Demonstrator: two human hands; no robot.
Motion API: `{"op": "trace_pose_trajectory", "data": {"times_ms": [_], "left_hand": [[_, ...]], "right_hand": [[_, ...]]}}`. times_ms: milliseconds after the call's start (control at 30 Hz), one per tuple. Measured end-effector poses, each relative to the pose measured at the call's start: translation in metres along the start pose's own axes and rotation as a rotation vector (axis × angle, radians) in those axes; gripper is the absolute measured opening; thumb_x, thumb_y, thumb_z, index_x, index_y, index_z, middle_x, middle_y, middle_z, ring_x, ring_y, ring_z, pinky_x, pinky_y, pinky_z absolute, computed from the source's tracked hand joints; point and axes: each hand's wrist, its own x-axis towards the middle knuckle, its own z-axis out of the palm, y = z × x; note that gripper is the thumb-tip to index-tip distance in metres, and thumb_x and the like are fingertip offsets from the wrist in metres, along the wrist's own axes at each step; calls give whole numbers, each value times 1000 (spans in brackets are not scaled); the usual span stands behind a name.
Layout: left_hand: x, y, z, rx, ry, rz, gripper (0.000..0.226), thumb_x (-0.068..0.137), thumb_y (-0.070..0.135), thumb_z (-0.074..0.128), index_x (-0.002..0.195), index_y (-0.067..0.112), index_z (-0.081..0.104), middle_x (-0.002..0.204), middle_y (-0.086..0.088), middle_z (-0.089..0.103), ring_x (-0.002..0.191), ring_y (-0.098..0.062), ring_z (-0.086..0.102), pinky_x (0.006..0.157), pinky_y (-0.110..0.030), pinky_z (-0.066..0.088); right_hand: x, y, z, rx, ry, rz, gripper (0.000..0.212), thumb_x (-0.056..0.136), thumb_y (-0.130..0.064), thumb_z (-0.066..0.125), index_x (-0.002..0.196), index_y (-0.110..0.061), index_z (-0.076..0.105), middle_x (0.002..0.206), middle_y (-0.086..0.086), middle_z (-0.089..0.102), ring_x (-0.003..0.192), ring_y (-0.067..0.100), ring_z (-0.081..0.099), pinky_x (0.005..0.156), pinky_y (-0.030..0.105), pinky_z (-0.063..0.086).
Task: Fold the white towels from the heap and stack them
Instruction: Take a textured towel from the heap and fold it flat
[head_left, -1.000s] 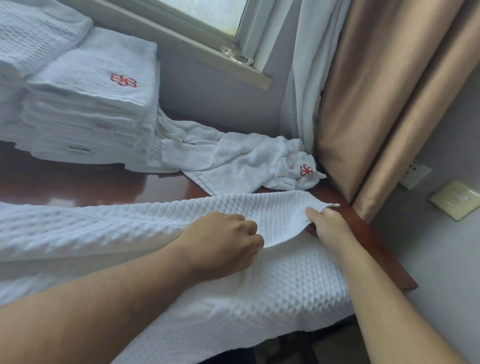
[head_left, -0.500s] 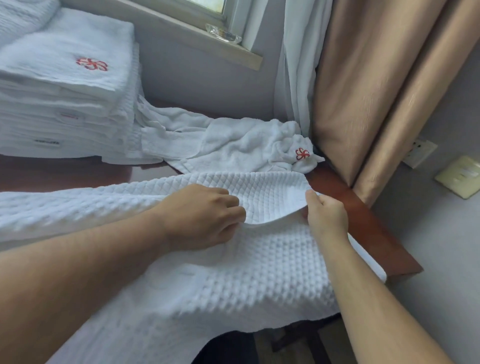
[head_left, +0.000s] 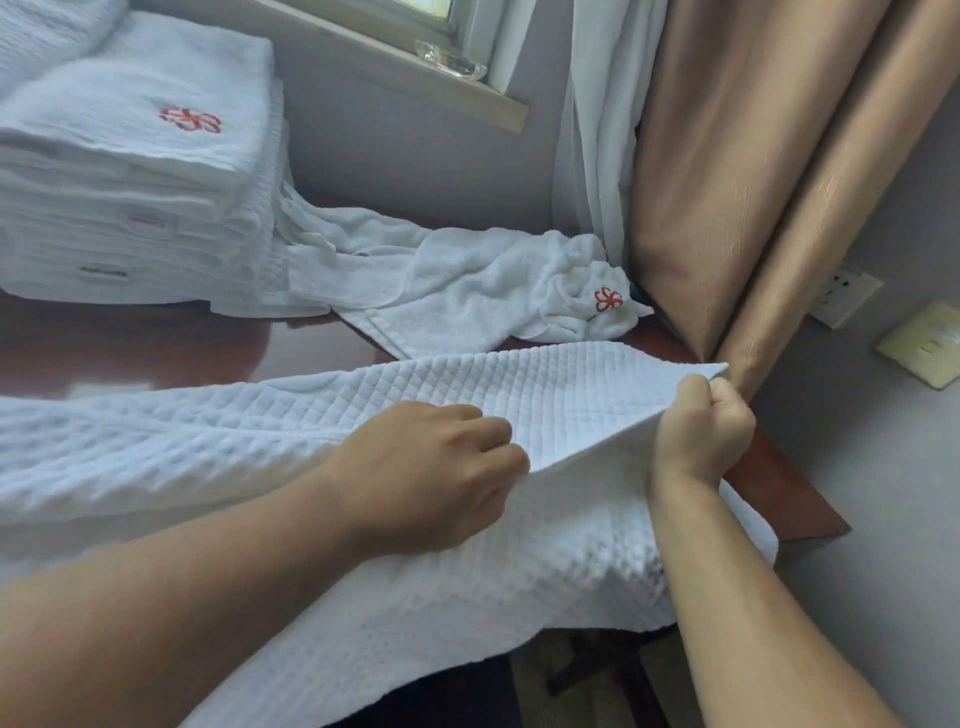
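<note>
A white waffle-weave towel (head_left: 218, 457) lies spread across the brown table (head_left: 156, 348) and hangs over its front edge. My right hand (head_left: 701, 431) grips the towel's far right corner and lifts it off the table. My left hand (head_left: 431, 478) pinches the same raised edge nearer the middle. A tall stack of folded white towels (head_left: 130, 197) with a red flower emblem stands at the back left. A loose crumpled white towel (head_left: 467, 291) with the same emblem lies behind the spread one.
Tan curtains (head_left: 727, 182) and a white sheer curtain (head_left: 597, 130) hang at the table's right rear corner. A window sill (head_left: 415, 73) with a glass dish runs along the back wall. Wall sockets (head_left: 847, 296) sit to the right. The table's right edge is close to my right hand.
My right hand has closed into a fist on the corner and pulled it up and right, drawing the raised edge taut. My left hand stays pinching the edge.
</note>
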Motion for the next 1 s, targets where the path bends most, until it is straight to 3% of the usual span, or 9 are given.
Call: {"op": "trace_pose_trajectory", "data": {"times_ms": [300, 433, 567, 600, 667, 733, 800, 900, 1000], "left_hand": [[0, -1, -2, 13, -48, 110, 24, 98, 29, 53, 84, 23, 71, 72, 5, 54, 63, -15, 52, 44, -33, 43], [0, -1, -3, 19, -123, 113, 19, 97, 33, 55, 85, 25, 68, 76, 5, 56, 68, -15, 55, 46, -33, 45], [1, -1, -3, 47, -179, 125, 26, 102, 35, 43, 102, 24, 67, 86, 3, 57, 77, -17, 58, 52, -36, 49], [2, 0, -4, 59, -222, 103, 31, 104, 35, 37, 109, 24, 65, 90, 3, 57, 81, -18, 58, 56, -38, 50], [4, 4, -6, 83, -319, 41, 37, 107, 38, 28, 118, 26, 61, 98, 3, 55, 86, -19, 58, 65, -40, 51], [4, 11, -10, 20, -321, -70, 38, 106, 42, 30, 116, 27, 63, 99, 5, 57, 83, -20, 60, 69, -38, 50], [3, 12, -22, -172, -231, -248, 36, 104, 44, 37, 102, 24, 67, 90, 5, 62, 76, -18, 61, 70, -39, 50], [5, -17, -46, -309, -186, -603, 21, 101, 36, 49, 100, 33, 69, 91, 8, 70, 77, -9, 63, 74, -33, 52], [1, -45, -63, -94, -381, -615, 23, 100, 30, 54, 115, 42, 66, 115, 11, 62, 107, -13, 58, 87, -31, 45]], "right_hand": [[-3, -8, -2, -105, 111, 53, 28, 70, -22, 49, 58, 2, 41, 50, 2, 29, 46, 11, 34, 46, 22, 26], [-9, -21, -5, -100, 139, -239, 6, 73, -5, 52, 72, -6, 46, 79, 9, 47, 70, 23, 41, 67, 27, 30], [-17, -37, 16, -265, -503, -229, 19, 90, -24, 58, 106, -16, 62, 107, 4, 65, 96, 17, 58, 72, 7, 37], [-22, -35, 23, -408, -721, -153, 33, 96, -34, 55, 125, -18, 60, 129, 3, 61, 115, 17, 55, 85, 8, 37], [-34, -23, 31, -731, -979, -71, 63, 102, -56, 36, 155, -23, 35, 165, 1, 27, 152, 24, 22, 118, 33, 25], [-43, -16, 32, -902, -1007, -103, 74, 99, -67, 20, 162, -28, 12, 171, -3, 0, 157, 23, -7, 125, 44, 2], [-44, -14, 32, -924, -1006, -113, 76, 98, -68, 16, 162, -28, 7, 170, -3, -5, 156, 23, -12, 124, 45, -3], [-40, -21, 35, -956, -1042, -66, 72, 101, -62, 19, 162, -25, 9, 171, -1, -4, 156, 27, -10, 125, 47, 2], [-39, -36, 47, -970, -955, -58, 71, 101, -55, 25, 158, -12, 27, 168, 10, 18, 154, 37, 7, 123, 52, 17]]}}
